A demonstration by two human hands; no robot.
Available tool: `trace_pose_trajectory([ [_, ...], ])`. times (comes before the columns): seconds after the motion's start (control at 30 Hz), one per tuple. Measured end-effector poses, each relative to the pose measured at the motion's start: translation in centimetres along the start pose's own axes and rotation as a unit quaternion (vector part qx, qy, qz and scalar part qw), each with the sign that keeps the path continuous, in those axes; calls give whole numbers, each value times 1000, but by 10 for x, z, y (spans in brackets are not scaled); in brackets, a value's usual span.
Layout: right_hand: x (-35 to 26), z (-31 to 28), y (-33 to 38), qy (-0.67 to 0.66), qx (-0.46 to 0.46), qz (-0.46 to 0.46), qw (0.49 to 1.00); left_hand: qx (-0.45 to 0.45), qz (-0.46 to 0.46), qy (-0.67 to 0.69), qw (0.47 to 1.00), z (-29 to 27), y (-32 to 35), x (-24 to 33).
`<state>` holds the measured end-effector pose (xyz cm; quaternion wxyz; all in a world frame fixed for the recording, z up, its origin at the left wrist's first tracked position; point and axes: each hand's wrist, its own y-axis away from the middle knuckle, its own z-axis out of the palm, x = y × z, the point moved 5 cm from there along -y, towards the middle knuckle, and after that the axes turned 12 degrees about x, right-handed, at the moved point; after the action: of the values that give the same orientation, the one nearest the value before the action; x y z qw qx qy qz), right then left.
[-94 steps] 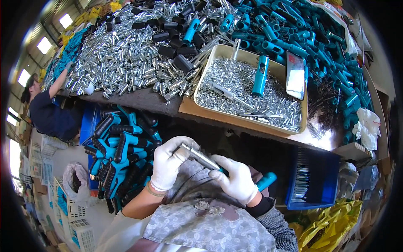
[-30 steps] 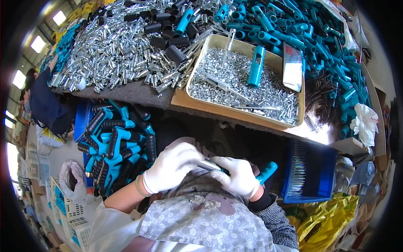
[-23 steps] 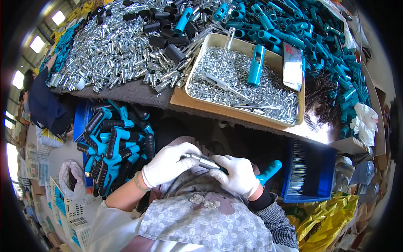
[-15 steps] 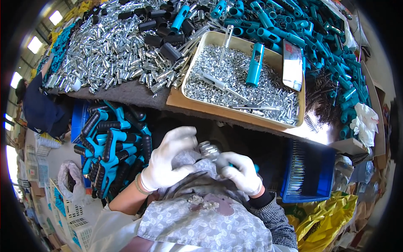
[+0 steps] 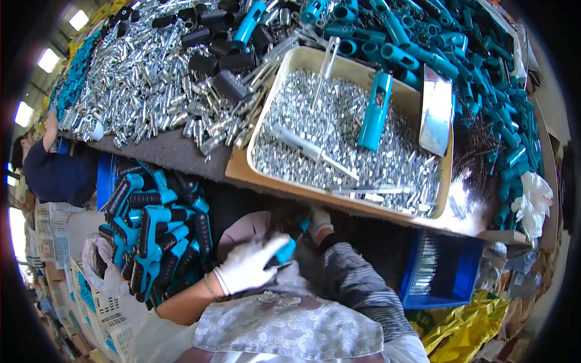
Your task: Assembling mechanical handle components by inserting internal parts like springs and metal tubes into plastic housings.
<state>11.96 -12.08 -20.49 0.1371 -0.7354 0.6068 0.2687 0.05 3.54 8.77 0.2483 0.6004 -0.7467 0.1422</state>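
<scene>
My left hand [image 5: 249, 266], in a white glove, is over my lap with its fingers curled round a teal part [image 5: 284, 251]. The part is blurred and mostly covered by the glove. My right hand [image 5: 321, 221], also white-gloved, reaches under the table's front edge, its fingers largely hidden in shadow. Beside it shows a teal piece with a dark end [image 5: 301, 228]; I cannot tell whether this joins the part in my left hand. To the left lies a heap of teal-and-black handles [image 5: 151, 242].
On the table stands a cream tray [image 5: 257, 160] of small metal pieces. Silver metal sleeves [image 5: 139, 78] heap up at the left, teal tubes [image 5: 423, 54] at the right. Below is a blue bin [image 5: 463, 266] with metal rods. Another person [image 5: 60, 175] works at far left.
My right hand has moved forward under the table edge, and the shiny metal piece once between my hands no longer shows. My left hand has lowered and closed round a teal part.
</scene>
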Motion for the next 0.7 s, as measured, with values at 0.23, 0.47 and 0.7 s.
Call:
trace_pose_trajectory([
  [0.23,0,15,-52,30,-24,-62,997,-31,-69,40,996,51,-7,-26],
  [0.47,5,14,-68,-8,5,-60,998,9,-50,51,997,54,-30,-33],
  [0.7,3,11,-56,-45,28,-49,997,49,-18,53,997,42,-39,-36],
])
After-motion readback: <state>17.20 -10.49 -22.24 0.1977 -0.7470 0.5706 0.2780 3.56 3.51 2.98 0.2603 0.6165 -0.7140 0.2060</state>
